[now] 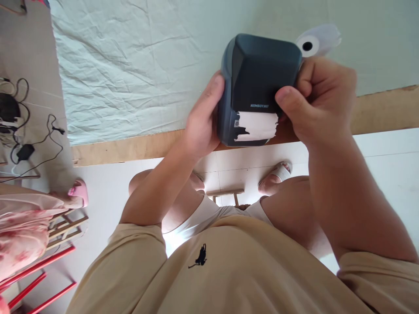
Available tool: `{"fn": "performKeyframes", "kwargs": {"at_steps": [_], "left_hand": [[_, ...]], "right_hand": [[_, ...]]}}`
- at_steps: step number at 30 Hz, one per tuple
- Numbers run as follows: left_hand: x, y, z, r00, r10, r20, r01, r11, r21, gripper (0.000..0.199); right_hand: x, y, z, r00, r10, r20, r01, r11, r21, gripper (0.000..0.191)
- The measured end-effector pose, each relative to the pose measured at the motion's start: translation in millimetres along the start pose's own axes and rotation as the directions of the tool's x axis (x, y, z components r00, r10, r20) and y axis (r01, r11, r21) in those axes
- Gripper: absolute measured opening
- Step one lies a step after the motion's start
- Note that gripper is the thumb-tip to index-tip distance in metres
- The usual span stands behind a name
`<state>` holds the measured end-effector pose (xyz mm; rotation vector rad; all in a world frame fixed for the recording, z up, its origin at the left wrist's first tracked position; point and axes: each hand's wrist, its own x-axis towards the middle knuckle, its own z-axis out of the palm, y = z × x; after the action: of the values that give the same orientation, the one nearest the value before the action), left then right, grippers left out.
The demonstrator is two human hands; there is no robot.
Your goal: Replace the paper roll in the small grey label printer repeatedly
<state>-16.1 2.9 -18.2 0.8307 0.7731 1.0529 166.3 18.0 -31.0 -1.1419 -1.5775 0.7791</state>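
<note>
A dark blue-grey label printer (266, 65) marked NIIMBOT is held up over the front edge of the cloth-covered table. My left hand (205, 117) grips its left side, with the thumb along the edge and the other fingers hidden behind it. At the right side my right hand (322, 98) is closed on the printer, its thumb on the front and its index finger curled. A torn piece of white paper (258, 125) covers the printer's lower front. Behind the right hand, a roll of white labels (309, 46) in clear wrapping lies on the table.
The table has a wrinkled pale green cloth (137, 65) and a bare wooden front edge (131, 148). At the left are tangled black cables with an adapter (25, 152). Another person in pink clothing (26, 226) sits at the lower left, near a red metal frame (39, 270).
</note>
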Motion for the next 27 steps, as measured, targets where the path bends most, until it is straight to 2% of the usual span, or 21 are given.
{"fn": "performKeyframes", "kwargs": {"at_steps": [4, 9, 11, 13, 15, 17, 19, 21, 22, 24, 27], "left_hand": [[0, -4, -4.2, 0.993, 0.049, -0.110, -0.053, 0.998, -0.038, 0.049], [2, -5, -8.8, 0.991, 0.064, -0.113, -0.070, 0.996, -0.055, 0.043], [3, -4, -7.8, 0.990, 0.043, -0.132, -0.051, 0.997, -0.054, 0.043], [3, -3, -4.4, 0.991, 0.005, -0.136, -0.013, 0.998, -0.060, 0.042], [4, -1, 1.4, 0.982, -0.034, -0.184, 0.018, 0.996, -0.087, 0.040], [4, 1, 8.4, 0.963, -0.048, -0.264, 0.016, 0.993, -0.119, 0.037], [4, 3, 14.6, 0.953, -0.067, -0.294, 0.027, 0.990, -0.138, 0.040], [4, 4, 18.2, 0.960, -0.106, -0.261, 0.071, 0.988, -0.138, 0.048], [4, 4, 18.9, 0.963, -0.118, -0.242, 0.089, 0.988, -0.128, 0.051], [2, 5, 18.7, 0.968, -0.107, -0.226, 0.091, 0.993, -0.079, 0.050], [-2, 6, 17.3, 0.972, -0.054, -0.230, 0.060, 0.998, 0.019, 0.048]], "right_hand": [[0, 1, -5, 0.997, -0.049, 0.067, 0.044, 0.997, 0.062, 0.072], [5, 0, -13, 0.979, -0.125, 0.158, 0.114, 0.991, 0.073, 0.066], [6, -6, -14, 0.975, -0.196, 0.102, 0.190, 0.980, 0.063, 0.059], [5, -13, -13, 0.965, -0.261, -0.034, 0.262, 0.965, 0.017, 0.048], [4, -21, -10, 0.950, -0.246, -0.191, 0.244, 0.969, -0.031, 0.037], [3, -26, -7, 0.938, -0.200, -0.284, 0.183, 0.980, -0.083, 0.028], [5, -31, -6, 0.941, -0.250, -0.226, 0.199, 0.954, -0.226, 0.017], [8, -37, -4, 0.954, -0.294, -0.062, 0.237, 0.863, -0.447, 0.003], [10, -40, -4, 0.966, -0.257, 0.023, 0.227, 0.804, -0.550, 0.002], [15, -50, -1, 0.990, -0.071, 0.123, 0.138, 0.699, -0.702, 0.011], [24, -64, 3, 0.962, 0.218, 0.163, 0.008, 0.577, -0.816, 0.024]]}}
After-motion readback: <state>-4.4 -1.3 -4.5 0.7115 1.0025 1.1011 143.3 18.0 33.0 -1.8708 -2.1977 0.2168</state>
